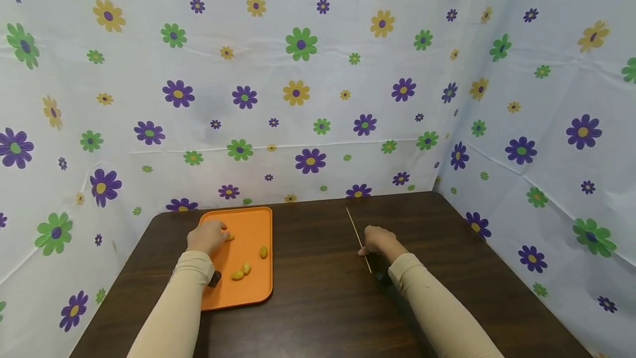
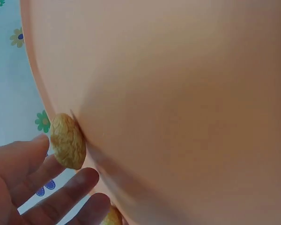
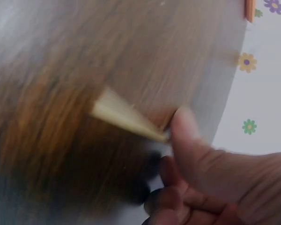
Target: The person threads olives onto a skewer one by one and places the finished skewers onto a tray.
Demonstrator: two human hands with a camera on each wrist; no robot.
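Observation:
My left hand [image 1: 206,237] reaches down over the orange tray [image 1: 258,225]. It pinches a wrinkled, oval yellow fruit [image 2: 68,140] close over the tray. In the left wrist view the thumb touches the fruit's side and the index fingertip is hidden behind it. My right hand [image 1: 380,241], over the dark table, holds a thin pale wooden skewer [image 1: 354,228] between thumb and fingers. The skewer's near end [image 3: 117,112] shows broad and blurred in the right wrist view. Its far end points toward the back wall.
Several more yellow fruits lie on the tray, one by its right side [image 1: 263,251] and a pair nearer the front [image 1: 237,275]. Brown wooden table [image 1: 308,291] extends between tray and right hand. Flower-printed white cloth [image 1: 323,70] hangs behind and to both sides.

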